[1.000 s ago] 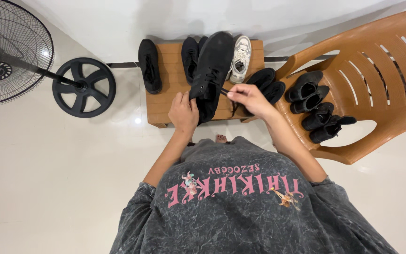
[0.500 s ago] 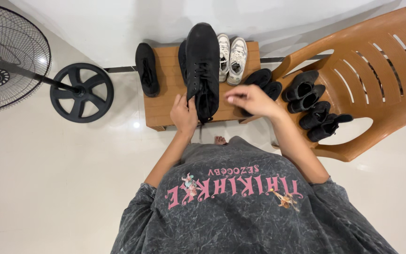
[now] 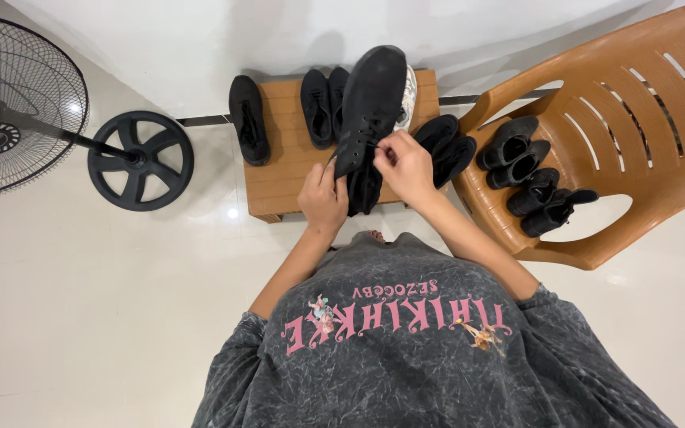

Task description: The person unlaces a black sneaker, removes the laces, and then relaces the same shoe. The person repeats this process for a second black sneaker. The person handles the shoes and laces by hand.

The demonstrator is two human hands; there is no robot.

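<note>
I hold a large black lace-up shoe [image 3: 370, 103] up over a low brown bench [image 3: 279, 178]. My left hand [image 3: 323, 198] grips the shoe at its heel end. My right hand [image 3: 404, 165] pinches the black lace near the shoe's tongue. Behind the shoe, on the bench, stand two black shoes [image 3: 323, 97] side by side, a lone black shoe [image 3: 248, 119] at the left edge, a white sneaker [image 3: 409, 87] mostly hidden, and a pair of black slip-ons [image 3: 447, 147] at the right end.
A brown plastic chair [image 3: 636, 119] at the right carries several small black shoes [image 3: 529, 174] on its seat. A standing fan [image 3: 17, 103] with a round black base [image 3: 141, 160] is at the left. The floor is pale tile and a white wall runs behind the bench.
My right hand has moved left from open air back onto the shoe's lace. The shoe has tilted with its toe to the right, covering most of the white sneakers.
</note>
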